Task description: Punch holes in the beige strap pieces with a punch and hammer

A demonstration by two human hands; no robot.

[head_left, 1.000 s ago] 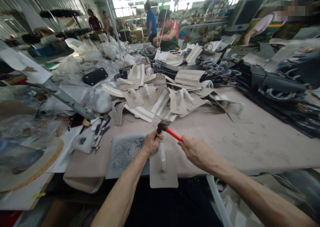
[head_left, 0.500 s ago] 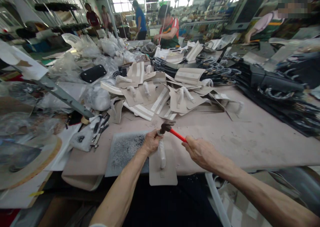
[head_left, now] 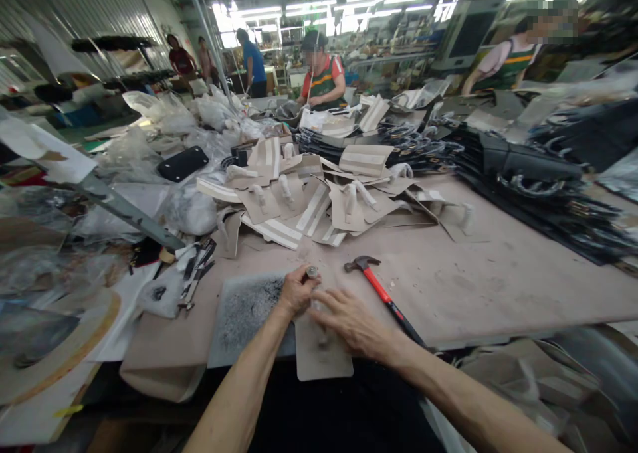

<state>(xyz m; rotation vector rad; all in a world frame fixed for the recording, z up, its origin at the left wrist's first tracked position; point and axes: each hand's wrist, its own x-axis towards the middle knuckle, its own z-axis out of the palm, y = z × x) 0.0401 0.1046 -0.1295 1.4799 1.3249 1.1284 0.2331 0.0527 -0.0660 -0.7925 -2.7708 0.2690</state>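
My left hand (head_left: pixel 295 289) is closed around a metal punch (head_left: pixel 312 271), whose round, worn top shows above the fingers. It rests at the upper end of a beige panel (head_left: pixel 323 366) with rounded corners, which overhangs the table's front edge. Fingers stretched and slightly apart, my right hand (head_left: pixel 349 320) hovers over or touches this panel beside the left; which of these I cannot tell. It covers most of the panel's wrapped handle. Right of the hands, a claw hammer (head_left: pixel 377 285) with a red and black handle lies on the table, its grip end partly behind my right forearm.
A speckled grey board (head_left: pixel 244 313) lies left of the panel. Several similar beige panels (head_left: pixel 349 207) are heaped behind. Black bag pieces (head_left: pixel 533 167) are piled at right, plastic bags (head_left: pixel 192 207) and hand tools (head_left: pixel 197 273) at left. Co-workers (head_left: pixel 323 81) stand across the table.
The hammer has left my right hand and now lies on the table to the right. My right hand has moved left over the panel. My left hand still grips the punch.
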